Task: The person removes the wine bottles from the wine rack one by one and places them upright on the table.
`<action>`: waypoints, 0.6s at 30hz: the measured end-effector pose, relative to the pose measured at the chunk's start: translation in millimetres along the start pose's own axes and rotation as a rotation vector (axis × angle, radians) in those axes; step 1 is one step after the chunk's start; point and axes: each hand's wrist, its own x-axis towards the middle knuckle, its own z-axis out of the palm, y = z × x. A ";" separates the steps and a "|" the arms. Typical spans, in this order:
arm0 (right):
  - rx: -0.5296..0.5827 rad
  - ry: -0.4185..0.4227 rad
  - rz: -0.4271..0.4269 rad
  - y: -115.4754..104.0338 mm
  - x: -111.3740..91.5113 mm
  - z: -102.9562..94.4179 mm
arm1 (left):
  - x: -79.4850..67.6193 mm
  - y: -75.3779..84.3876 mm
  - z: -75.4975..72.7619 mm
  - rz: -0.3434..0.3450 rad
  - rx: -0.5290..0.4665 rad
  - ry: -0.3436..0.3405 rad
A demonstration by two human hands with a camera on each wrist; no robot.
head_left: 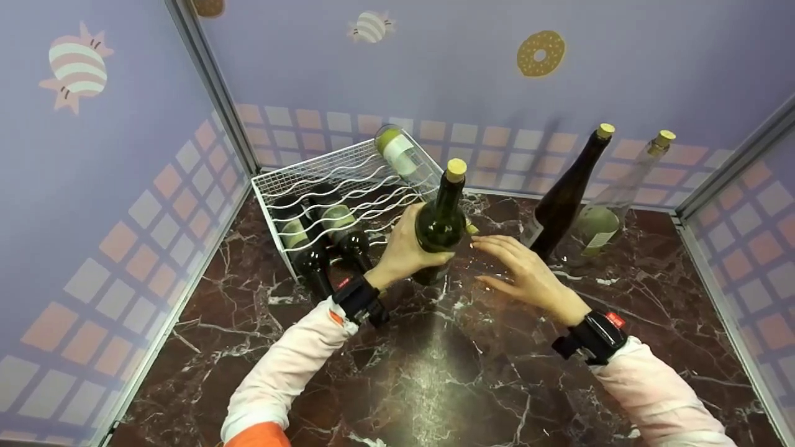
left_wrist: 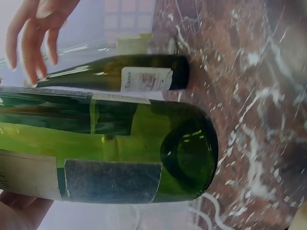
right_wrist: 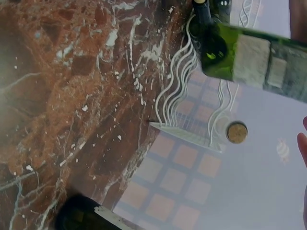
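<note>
My left hand [head_left: 400, 251] grips a green glass wine bottle [head_left: 440, 225] by its body, fingers behind and thumb across the front. A cork [head_left: 456, 169] is in its mouth, and the bottle is off the table, tilted slightly. In the left wrist view, labels cover part of the green bottle [left_wrist: 110, 143], and its bottom is visible. To the right of the bottle, my right hand [head_left: 528, 273] is apart from it, fingers extended and holding nothing. A white wire wine rack [head_left: 268, 214] stands behind and left of my left hand. Two dark bottles [head_left: 355, 243] and a clear bottle [head_left: 397, 152] lie in it.
At the back right stand a dark brown corked bottle [head_left: 566, 189] and a clear corked bottle [head_left: 601, 226], side by side. Purple patterned panels [head_left: 459, 74] enclose the marbled dark tabletop [head_left: 410, 372] at the back and both sides.
</note>
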 end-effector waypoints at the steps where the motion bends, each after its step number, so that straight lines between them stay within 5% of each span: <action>1: 0.001 0.009 0.005 0.7 0.4 -1.3 | -1.8 -0.9 2.3 -0.010 -0.008 -0.006; 18: 0.173 0.136 0.171 -5.1 29.1 -19.1 | -19.9 -3.8 28.5 -0.061 -0.062 -0.089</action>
